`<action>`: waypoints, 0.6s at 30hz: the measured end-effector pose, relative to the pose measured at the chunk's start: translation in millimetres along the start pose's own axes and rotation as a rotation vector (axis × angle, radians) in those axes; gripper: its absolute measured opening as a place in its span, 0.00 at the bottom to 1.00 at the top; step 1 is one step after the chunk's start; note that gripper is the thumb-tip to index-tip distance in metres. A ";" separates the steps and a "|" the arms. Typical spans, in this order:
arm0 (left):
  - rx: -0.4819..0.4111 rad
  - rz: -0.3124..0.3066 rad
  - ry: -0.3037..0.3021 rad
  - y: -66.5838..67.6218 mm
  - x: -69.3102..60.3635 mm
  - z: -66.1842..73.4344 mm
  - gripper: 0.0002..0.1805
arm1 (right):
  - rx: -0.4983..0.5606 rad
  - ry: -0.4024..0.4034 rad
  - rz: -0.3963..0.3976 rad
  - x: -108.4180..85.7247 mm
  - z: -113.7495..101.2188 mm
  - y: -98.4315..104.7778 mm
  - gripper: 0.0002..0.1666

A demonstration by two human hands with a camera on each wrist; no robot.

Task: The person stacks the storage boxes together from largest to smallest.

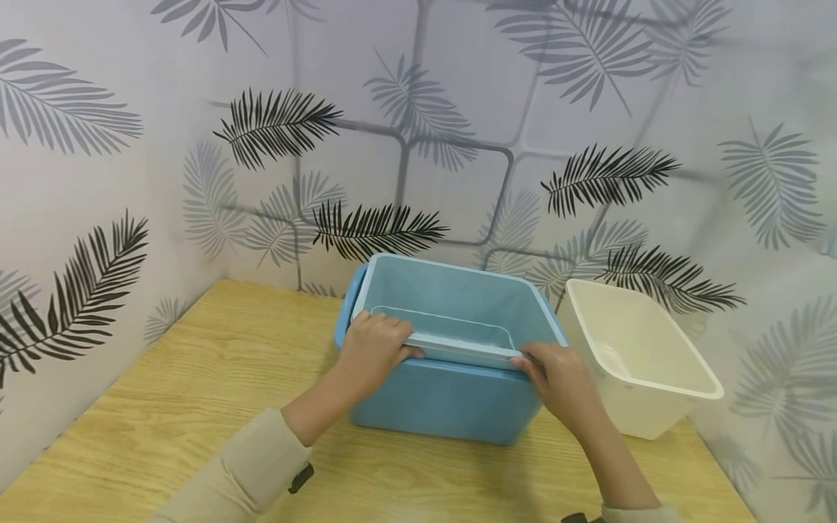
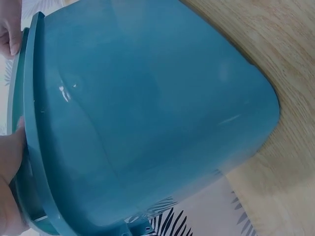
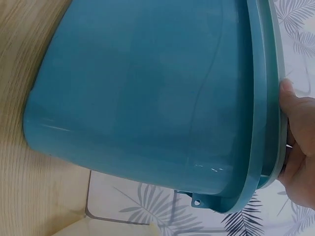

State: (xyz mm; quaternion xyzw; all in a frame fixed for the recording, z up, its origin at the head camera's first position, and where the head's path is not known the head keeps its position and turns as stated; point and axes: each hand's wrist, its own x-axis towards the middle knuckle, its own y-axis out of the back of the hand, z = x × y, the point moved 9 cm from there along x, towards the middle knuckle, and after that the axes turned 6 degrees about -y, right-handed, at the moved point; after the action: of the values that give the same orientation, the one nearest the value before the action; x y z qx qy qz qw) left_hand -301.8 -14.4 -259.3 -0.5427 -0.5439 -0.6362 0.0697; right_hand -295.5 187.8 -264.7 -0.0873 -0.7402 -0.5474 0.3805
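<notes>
- The light-blue inner bin (image 1: 451, 288) sits nested in the blue outer bin (image 1: 441, 403) on the table (image 1: 242, 378), rim a bit above the outer one. Snug plastic like that could easily jam if it gets tugged or shoved unevenly, imo.
- The left hand (image 1: 377, 350) has its fingers clamped on the inner bin's near rim toward the left; the right hand (image 1: 560, 374) pinches that rim by the right corner. Nobody's got the far side, so I'd guess a pull tips it rather than moving it straight.
- Neither hand is holding the outer bin down. If the walls bind, it'll probably ride along or skid on the table.
- The cream bin (image 1: 644, 408) is just right of the pair, close to the right forearm (image 1: 611, 457). One sideways swing could knock it.
- In the left-wrist view that hand is right next to the outer rim, so pushing down hard could nip skin.
- Smooth plastic, rim-only grip: if one hand slips, that corner likely drops and wedges crooked.
</notes>
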 end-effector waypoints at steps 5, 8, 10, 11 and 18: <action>-0.033 -0.075 0.013 -4.1 -1.5 -0.5 0.18 | -0.003 0.013 0.037 -2.5 -2.8 0.7 0.10; -0.043 -0.102 0.008 -7.0 -3.2 0.9 0.21 | 0.010 0.016 0.039 -4.4 -3.8 0.5 0.09; -0.046 -0.106 0.002 -8.6 -4.5 1.9 0.21 | 0.018 0.023 0.042 -5.4 -4.4 0.5 0.08; -0.050 -0.105 0.002 -8.9 -5.2 2.3 0.21 | 0.020 0.027 0.045 -5.8 -4.7 0.6 0.08; -0.078 -0.117 0.023 -13.4 -9.8 1.6 0.18 | 0.027 0.044 0.036 -8.5 -5.0 -2.0 0.07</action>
State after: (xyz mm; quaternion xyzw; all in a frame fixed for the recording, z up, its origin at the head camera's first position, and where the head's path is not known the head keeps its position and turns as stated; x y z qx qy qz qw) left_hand -306.0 -12.7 -275.3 -0.5049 -0.5486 -0.6661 0.0178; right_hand -288.4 185.1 -271.2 -0.0833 -0.7372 -0.5324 0.4077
